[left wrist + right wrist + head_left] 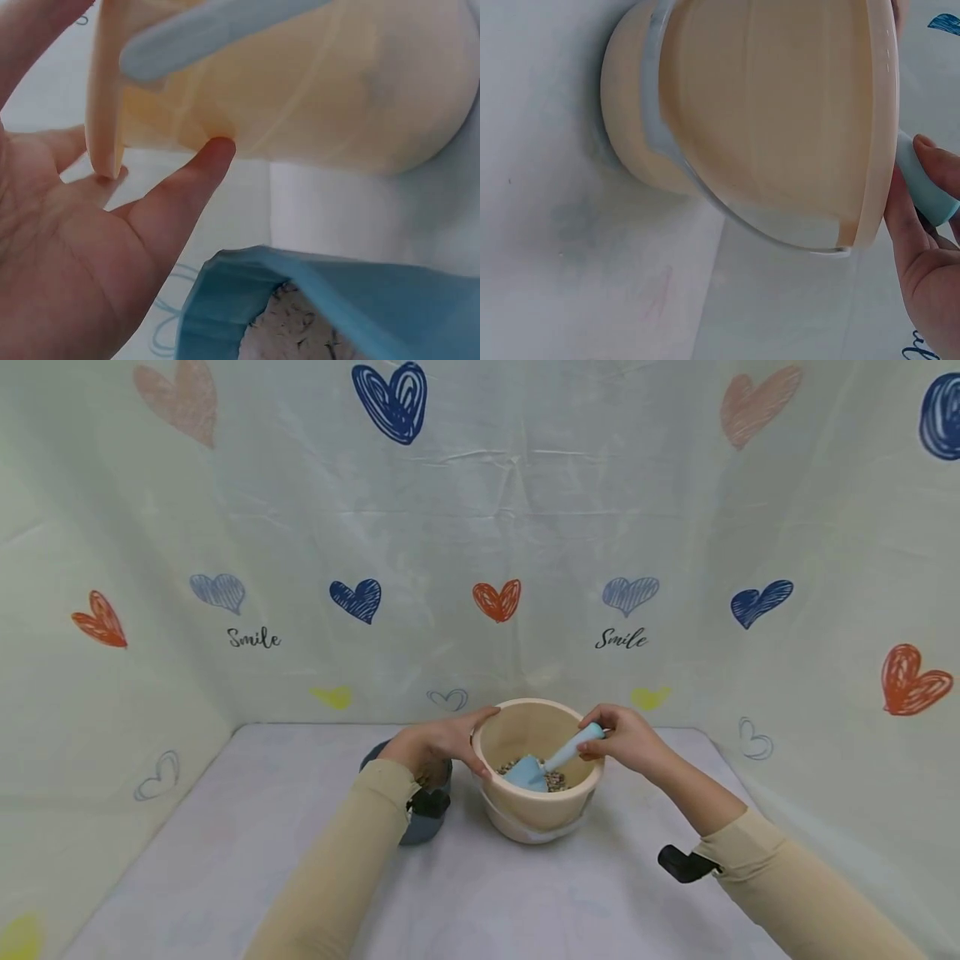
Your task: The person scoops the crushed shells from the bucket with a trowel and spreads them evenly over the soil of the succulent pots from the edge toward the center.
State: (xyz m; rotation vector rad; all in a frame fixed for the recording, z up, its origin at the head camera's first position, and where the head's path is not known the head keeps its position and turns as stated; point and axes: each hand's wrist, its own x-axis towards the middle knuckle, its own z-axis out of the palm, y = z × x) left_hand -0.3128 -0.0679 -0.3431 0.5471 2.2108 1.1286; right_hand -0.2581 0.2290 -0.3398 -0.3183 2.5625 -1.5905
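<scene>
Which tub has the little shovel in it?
The cream bucket, on the right: the light-blue scoop dips into it. The blue container, on the left, has no scoop showing.

Light's soft w/ faint shadows, wrist pics dimmer.

Left of the cream bucket, the left sleeve is plain beige, its cuff lightly creased, with a small black wrist device. Right of the bucket, a matching right sleeve ends beside another black device (stubby, with rounded corners).
</scene>
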